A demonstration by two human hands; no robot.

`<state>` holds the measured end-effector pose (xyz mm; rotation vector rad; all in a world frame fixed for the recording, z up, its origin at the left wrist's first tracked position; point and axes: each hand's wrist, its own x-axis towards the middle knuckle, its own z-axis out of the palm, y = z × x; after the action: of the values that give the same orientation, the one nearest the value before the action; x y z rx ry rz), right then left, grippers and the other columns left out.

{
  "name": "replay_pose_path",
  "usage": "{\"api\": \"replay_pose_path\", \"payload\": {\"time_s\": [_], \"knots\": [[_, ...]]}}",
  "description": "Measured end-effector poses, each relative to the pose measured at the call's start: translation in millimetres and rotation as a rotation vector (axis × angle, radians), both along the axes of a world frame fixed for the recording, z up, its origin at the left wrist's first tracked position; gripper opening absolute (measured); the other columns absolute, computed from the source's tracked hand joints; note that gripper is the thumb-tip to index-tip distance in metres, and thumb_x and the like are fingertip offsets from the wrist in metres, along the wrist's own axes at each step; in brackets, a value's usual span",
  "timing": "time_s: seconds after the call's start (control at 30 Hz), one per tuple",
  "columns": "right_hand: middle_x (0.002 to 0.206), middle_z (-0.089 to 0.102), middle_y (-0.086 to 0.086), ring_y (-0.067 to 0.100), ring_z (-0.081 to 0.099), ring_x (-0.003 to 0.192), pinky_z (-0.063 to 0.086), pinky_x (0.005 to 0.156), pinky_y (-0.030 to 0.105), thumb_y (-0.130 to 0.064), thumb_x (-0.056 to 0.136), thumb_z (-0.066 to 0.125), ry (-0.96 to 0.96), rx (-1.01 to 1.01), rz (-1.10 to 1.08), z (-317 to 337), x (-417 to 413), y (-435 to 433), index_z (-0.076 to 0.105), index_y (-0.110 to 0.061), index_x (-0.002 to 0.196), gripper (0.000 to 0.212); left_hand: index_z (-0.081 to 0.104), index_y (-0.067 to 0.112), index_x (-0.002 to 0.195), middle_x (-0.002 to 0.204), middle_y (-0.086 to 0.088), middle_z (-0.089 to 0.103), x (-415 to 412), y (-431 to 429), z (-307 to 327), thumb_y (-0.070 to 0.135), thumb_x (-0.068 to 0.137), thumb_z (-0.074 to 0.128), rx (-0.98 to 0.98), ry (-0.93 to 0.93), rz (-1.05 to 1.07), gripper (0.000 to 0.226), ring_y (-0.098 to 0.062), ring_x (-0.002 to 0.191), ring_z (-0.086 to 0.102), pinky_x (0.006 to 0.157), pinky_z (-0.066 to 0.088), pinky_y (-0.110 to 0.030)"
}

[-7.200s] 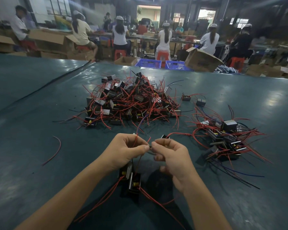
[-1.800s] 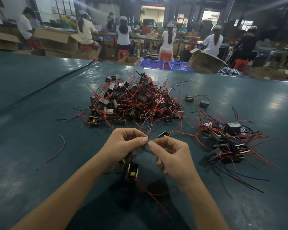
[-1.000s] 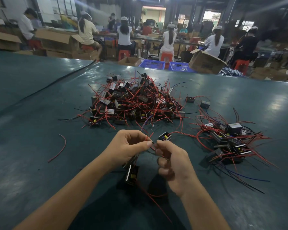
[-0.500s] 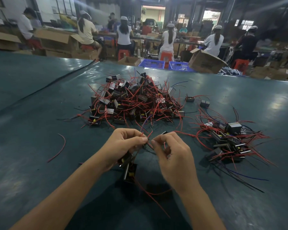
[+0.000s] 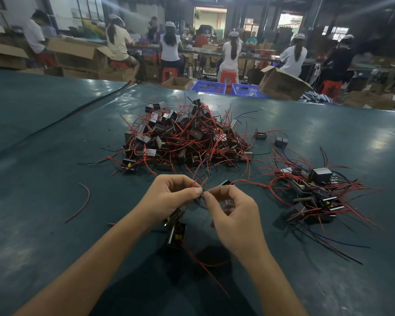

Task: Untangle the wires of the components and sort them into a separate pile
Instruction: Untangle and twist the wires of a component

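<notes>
Low over the glossy dark-teal desk, the left hand and right hand meet, the fingers of both pinching the thin wires of 2 components that dangle under the left palm. Beyond lie 1 loose red wire at left, the big tangled pile in the centre, a smaller pile at right, and 2 stray components near the big pile's right edge. Behind the desk are 2 blue baskets, cardboard boxes and seated workers in a dim hall.

My worktop: dark green, glossy, with a dark seam running from its far edge toward its left edge. Beyond the far edge stand two blue baskets, with a tilted open cardboard box to their right and a smaller box to their left. Farther back, capped workers sit on red stools at long benches, backs toward me.
</notes>
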<state>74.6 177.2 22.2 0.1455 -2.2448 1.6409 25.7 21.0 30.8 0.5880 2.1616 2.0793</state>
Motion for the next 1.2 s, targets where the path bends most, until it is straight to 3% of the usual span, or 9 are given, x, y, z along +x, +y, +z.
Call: {"api": "replay_pose_path", "payload": {"time_s": [0.13,0.23,0.33,0.57,0.73,0.83,0.9,1.1,1.2], "knots": [[0.064,0.064,-0.01,0.028,0.055,0.051,0.048,0.045,0.037,-0.023,0.091,0.066,-0.055,-0.01,-0.003,-0.1,0.2,0.3,0.065,-0.026,0.075,0.017,0.068,0.006,0.079,0.053,0.011,0.061,0.9,1.2,0.1,0.0,0.088,0.063,-0.032,-0.011,-0.008,0.012,0.003,0.048,0.053,0.051,0.041,-0.008],[0.057,0.061,-0.006,0.01,0.051,0.045,0.038,0.037,0.018,-0.022,0.09,0.068,-0.161,-0.18,0.016,5.0,0.5,1.2,0.067,-0.022,0.068,0.022,0.069,0.008,0.076,0.055,0.009,0.06,2.0,2.0,1.0,0.003,0.088,0.064,-0.029,-0.04,0.002,0.014,-0.001,0.049,0.05,0.051,0.039,-0.012],[0.069,0.069,-0.002,0.007,0.052,0.043,0.036,0.034,0.019,-0.03,0.09,0.065,-0.257,-0.365,-0.019,10.3,-0.3,2.4,0.069,-0.015,0.077,0.02,0.072,0.013,0.071,0.058,0.002,0.058,4.6,2.9,3.8,0.017,0.088,0.064,-0.05,-0.059,-0.014,0.019,-0.009,0.052,0.045,0.054,0.034,-0.02],[0.086,0.075,-0.002,0.009,0.056,0.052,0.039,0.043,0.021,-0.034,0.089,0.067,-0.405,-0.488,0.054,10.3,-1.5,4.3,0.078,-0.021,0.085,0.018,0.066,-0.012,0.083,0.066,-0.04,0.047,8.0,0.5,5.4,0.04,0.083,0.063,-0.125,-0.006,-0.088,0.052,-0.031,0.062,0.038,0.059,0.026,-0.039],[0.089,0.076,-0.002,0.005,0.051,0.049,0.037,0.041,0.017,-0.032,0.091,0.065,-0.462,-0.555,0.085,8.0,-4.0,3.4,0.079,-0.029,0.08,0.017,0.066,-0.015,0.089,0.069,-0.041,0.048,9.8,0.3,4.8,0.042,0.084,0.062,-0.19,0.013,-0.143,0.057,-0.029,0.06,0.038,0.055,0.032,-0.028],[0.091,0.077,0.0,0.015,0.059,0.064,0.051,0.064,0.033,-0.026,0.091,0.066,-0.477,-0.571,0.078,3.9,-6.7,4.2,0.077,-0.021,0.088,0.012,0.067,-0.015,0.09,0.065,-0.031,0.053,10.0,1.1,5.5,0.038,0.083,0.061,-0.203,0.006,-0.183,0.054,-0.025,0.059,0.042,0.055,0.034,-0.026],[0.086,0.077,0.001,0.018,0.061,0.068,0.053,0.074,0.041,-0.023,0.091,0.067,-0.492,-0.526,0.038,1.8,-7.5,3.8,0.073,-0.02,0.096,0.008,0.069,-0.013,0.091,0.059,-0.009,0.058,9.7,1.6,6.0,0.034,0.084,0.062,-0.19,-0.02,-0.197,0.048,-0.022,0.057,0.044,0.054,0.036,-0.022],[0.095,0.073,-0.006,0.006,0.065,0.058,0.046,0.053,0.024,-0.027,0.093,0.064,-0.529,-0.408,0.001,-0.8,-7.0,6.8,0.063,-0.022,0.113,0.021,0.075,-0.002,0.089,0.057,-0.003,0.054,10.1,1.5,8.0,0.026,0.083,0.061,-0.106,-0.071,-0.182,0.032,-0.014,0.055,0.047,0.054,0.039,-0.019],[0.083,0.075,-0.008,0.005,0.067,0.057,0.044,0.046,0.021,-0.022,0.093,0.065,-0.485,-0.458,0.035,-0.7,-6.6,5.4,0.066,-0.018,0.109,0.017,0.072,-0.009,0.089,0.054,-0.001,0.055,9.9,2.0,7.5,0.025,0.081,0.062,-0.083,-0.075,-0.178,0.037,-0.011,0.051,0.046,0.053,0.038,-0.017]]}}
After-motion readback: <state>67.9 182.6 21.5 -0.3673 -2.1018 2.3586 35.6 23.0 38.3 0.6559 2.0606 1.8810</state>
